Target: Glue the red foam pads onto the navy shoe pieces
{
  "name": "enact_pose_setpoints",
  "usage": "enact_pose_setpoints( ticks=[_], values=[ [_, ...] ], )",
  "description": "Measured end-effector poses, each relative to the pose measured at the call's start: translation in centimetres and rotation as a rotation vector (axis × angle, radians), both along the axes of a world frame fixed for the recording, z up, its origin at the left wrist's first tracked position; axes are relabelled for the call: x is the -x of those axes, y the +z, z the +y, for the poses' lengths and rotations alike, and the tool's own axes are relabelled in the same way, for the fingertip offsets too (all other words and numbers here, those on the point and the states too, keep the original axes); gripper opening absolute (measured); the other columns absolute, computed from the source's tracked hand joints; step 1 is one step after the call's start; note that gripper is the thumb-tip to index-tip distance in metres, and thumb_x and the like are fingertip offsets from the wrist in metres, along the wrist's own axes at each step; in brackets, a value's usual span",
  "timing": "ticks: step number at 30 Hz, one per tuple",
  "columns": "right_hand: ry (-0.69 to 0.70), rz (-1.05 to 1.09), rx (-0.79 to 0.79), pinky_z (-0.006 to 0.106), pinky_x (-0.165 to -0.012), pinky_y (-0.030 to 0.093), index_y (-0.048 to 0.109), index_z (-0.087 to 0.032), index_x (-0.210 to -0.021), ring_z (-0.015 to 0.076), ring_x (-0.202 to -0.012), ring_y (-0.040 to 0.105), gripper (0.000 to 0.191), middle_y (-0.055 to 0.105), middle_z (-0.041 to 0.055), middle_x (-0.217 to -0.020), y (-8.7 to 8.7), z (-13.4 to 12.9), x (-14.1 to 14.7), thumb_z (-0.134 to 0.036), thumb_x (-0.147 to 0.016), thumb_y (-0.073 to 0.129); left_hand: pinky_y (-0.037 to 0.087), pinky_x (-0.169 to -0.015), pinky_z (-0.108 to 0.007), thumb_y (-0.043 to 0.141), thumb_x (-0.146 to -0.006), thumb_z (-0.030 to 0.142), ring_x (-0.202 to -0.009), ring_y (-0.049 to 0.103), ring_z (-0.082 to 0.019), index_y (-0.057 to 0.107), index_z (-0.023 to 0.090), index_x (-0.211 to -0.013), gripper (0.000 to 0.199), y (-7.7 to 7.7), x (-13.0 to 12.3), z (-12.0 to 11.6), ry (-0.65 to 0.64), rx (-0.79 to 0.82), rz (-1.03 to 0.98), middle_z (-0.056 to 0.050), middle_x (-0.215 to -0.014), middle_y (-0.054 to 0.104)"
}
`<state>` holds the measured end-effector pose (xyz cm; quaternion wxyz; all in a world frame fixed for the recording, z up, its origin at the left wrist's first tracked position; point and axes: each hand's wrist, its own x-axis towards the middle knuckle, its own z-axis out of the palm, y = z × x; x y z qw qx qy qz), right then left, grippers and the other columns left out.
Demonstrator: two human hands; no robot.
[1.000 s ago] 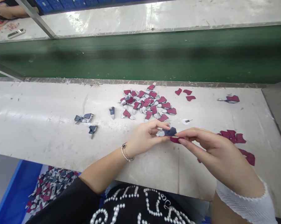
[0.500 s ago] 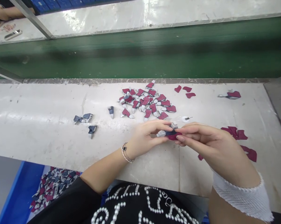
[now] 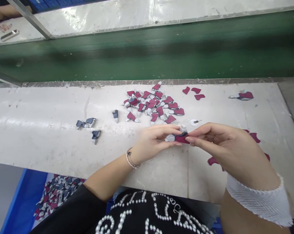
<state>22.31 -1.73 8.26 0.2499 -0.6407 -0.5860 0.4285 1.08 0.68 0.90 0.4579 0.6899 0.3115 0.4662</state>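
Between my two hands is a small grey and dark blue part with a maroon face (image 3: pixel 182 138). My left hand (image 3: pixel 152 139) grips its left side between fingers and thumb. The thumb and fingertips of my right hand (image 3: pixel 225 146) pinch its right end. Just beyond the held part lies a small white bottle with a thin dark tip (image 3: pixel 194 122). A pile of similar maroon-faced parts (image 3: pixel 152 104) sits farther back on the white table (image 3: pixel 51 139). Loose maroon pieces (image 3: pixel 254 137) lie partly hidden behind my right hand.
Several dark blue and grey parts (image 3: pixel 89 122) lie at the left. Three maroon pieces (image 3: pixel 196 90) and one maroon-faced part (image 3: pixel 246 95) are at the back right. A blue bin (image 3: pixel 20 201) of parts stands lower left. Beyond the table runs a green belt (image 3: pixel 147 52); a person's arm shows top left.
The held part has turned so its maroon face shows more. My right hand has shifted slightly right, with fewer fingers around the part. The camera view has moved a little.
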Motion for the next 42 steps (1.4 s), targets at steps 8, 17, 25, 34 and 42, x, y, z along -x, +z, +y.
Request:
enact_pose_setpoints(
  ticks=[8,17,25,34,42],
  values=[
    [0.014,-0.032,-0.008,0.029,-0.035,0.043,0.079,-0.031,-0.081,0.0127,-0.04,0.05,0.023,0.068,-0.0008,-0.061,0.5,0.3,0.2,-0.052,-0.088,0.073,0.064,-0.071,-0.029,0.086,-0.082,0.037,-0.084,0.078,-0.018,0.081,0.026,-0.107,0.028,0.1,0.3,0.1,-0.002,0.09,0.054,-0.003,-0.1,0.084],
    [0.044,0.128,0.002,0.03,-0.057,0.057,0.073,-0.028,-0.104,0.0185,-0.068,0.067,0.038,0.071,0.0017,-0.08,0.4,0.5,0.1,-0.06,-0.083,0.078,0.062,-0.066,-0.03,0.089,-0.077,0.044,-0.084,0.075,-0.019,0.083,0.028,-0.105,0.033,0.3,0.9,0.2,-0.062,0.282,0.017,-0.004,-0.099,0.083],
    [0.242,0.147,0.11,0.025,-0.041,0.039,0.067,-0.025,-0.084,0.015,-0.06,0.051,0.043,0.059,0.002,-0.074,0.9,0.9,0.7,-0.062,-0.1,0.052,0.06,-0.063,-0.029,0.09,-0.075,0.045,-0.076,0.073,-0.017,0.084,0.028,-0.104,0.034,0.3,1.1,0.4,-0.079,0.213,0.032,-0.005,-0.095,0.083],
    [0.239,0.078,0.006,0.034,-0.068,0.05,0.063,-0.026,-0.089,0.0222,-0.081,0.061,0.037,0.067,0.0039,-0.087,-0.1,0.4,1.2,-0.057,-0.102,0.049,0.063,-0.067,-0.025,0.089,-0.078,0.031,-0.074,0.076,-0.014,0.083,0.027,-0.103,0.026,0.6,0.7,0.8,-0.067,-0.063,0.006,-0.003,-0.096,0.084],
    [0.22,0.054,-0.027,0.033,-0.069,0.047,0.062,-0.026,-0.093,0.0196,-0.079,0.06,0.035,0.065,0.0012,-0.085,0.0,0.2,1.6,-0.054,-0.106,0.045,0.063,-0.067,-0.024,0.085,-0.083,0.033,-0.075,0.077,-0.014,0.081,0.027,-0.105,0.023,-0.1,0.4,0.2,0.019,-0.095,0.008,-0.001,-0.098,0.084]
  ],
)
